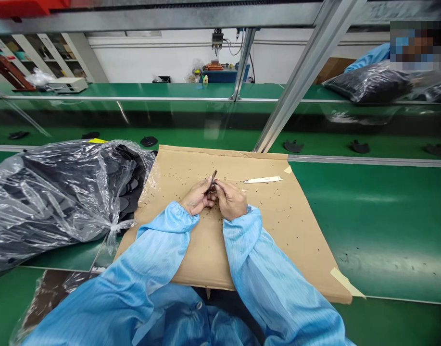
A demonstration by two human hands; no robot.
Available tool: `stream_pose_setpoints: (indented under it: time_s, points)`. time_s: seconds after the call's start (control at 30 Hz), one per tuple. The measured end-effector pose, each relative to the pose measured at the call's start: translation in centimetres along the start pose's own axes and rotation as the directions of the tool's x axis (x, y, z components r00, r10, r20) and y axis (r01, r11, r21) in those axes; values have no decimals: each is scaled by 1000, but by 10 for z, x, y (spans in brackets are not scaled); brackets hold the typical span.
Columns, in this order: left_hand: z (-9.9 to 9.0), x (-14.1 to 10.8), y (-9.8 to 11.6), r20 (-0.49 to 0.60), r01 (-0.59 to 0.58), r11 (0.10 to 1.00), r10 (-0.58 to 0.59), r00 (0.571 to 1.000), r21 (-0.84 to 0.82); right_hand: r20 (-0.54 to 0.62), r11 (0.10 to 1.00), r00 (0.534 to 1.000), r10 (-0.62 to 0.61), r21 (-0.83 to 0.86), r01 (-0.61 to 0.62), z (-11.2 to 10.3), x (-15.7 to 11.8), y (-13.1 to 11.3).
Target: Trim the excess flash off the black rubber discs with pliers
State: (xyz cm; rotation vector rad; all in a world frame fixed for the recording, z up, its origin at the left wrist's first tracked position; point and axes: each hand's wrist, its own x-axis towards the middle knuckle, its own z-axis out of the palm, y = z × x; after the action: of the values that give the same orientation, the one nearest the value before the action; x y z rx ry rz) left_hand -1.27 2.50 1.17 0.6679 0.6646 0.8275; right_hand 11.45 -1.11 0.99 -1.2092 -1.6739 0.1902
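My left hand (197, 196) and my right hand (230, 201) meet above a sheet of brown cardboard (278, 230), with their fingers closed together around a small dark metal tool (213, 178). Its tip points up and away from me, and my fingers hide its lower part. To the right of my hands, a white-handled craft knife (262, 179) lies flat on the cardboard, not touching either hand. Dark crumbs are scattered across the sheet. Light blue smock sleeves cover both my forearms.
A tied clear plastic bag (57, 197) full of flat black pieces lies left of the cardboard. Several black pieces (360, 146) rest on the green workbench beyond it, under a metal rail. Another bagged bundle (368, 82) and a person's blue sleeve are at the far right.
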Motion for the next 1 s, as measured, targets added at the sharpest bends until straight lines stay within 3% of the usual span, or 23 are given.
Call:
stream_pose_setpoints:
  time_s: [0.2, 0.33, 0.43, 0.53, 0.6, 0.67, 0.73, 0.8, 0.87, 0.93, 1.0]
  points:
    - [-2, 2, -3, -36, -56, 994, 53, 998, -89, -19, 996, 998, 54, 66, -52, 5, -2, 0]
    - [-1, 7, -1, -161, -152, 980, 132, 978, -124, -153, 960, 960, 233, 192, -202, 8, -1, 11]
    - [0, 22, 8, -344, -213, 977, 193, 919, -22, -256, 942, 914, 315, 201, -268, 11, 0, 19]
    - [-2, 50, 34, -457, -230, 932, 341, 822, 282, -216, 979, 956, 198, 96, -181, 12, 0, 19]
    - [-3, 72, 64, -419, -209, 774, 524, 742, 598, -158, 992, 980, 123, 42, -118, 12, 0, 16]
    - [-5, 92, 97, -224, -150, 430, 700, 677, 890, -123, 995, 988, 96, 13, -95, 11, 0, 13]
    - [-6, 109, 123, 15, -111, 74, 768, 641, 991, -100, 995, 991, 93, -18, -95, 11, -1, 11]
    - [-5, 120, 133, 173, -89, -157, 690, 703, 984, -72, 993, 992, 100, -53, -103, 10, -1, 11]
    - [-3, 123, 124, 207, -67, -254, 577, 790, 965, -42, 991, 993, 107, -81, -110, 10, -2, 11]
    - [0, 116, 102, 173, -48, -256, 492, 853, 965, -23, 989, 993, 113, -95, -114, 10, -1, 12]
    - [3, 100, 77, 132, -52, -191, 436, 890, 980, -15, 988, 994, 112, -105, -113, 11, 0, 14]
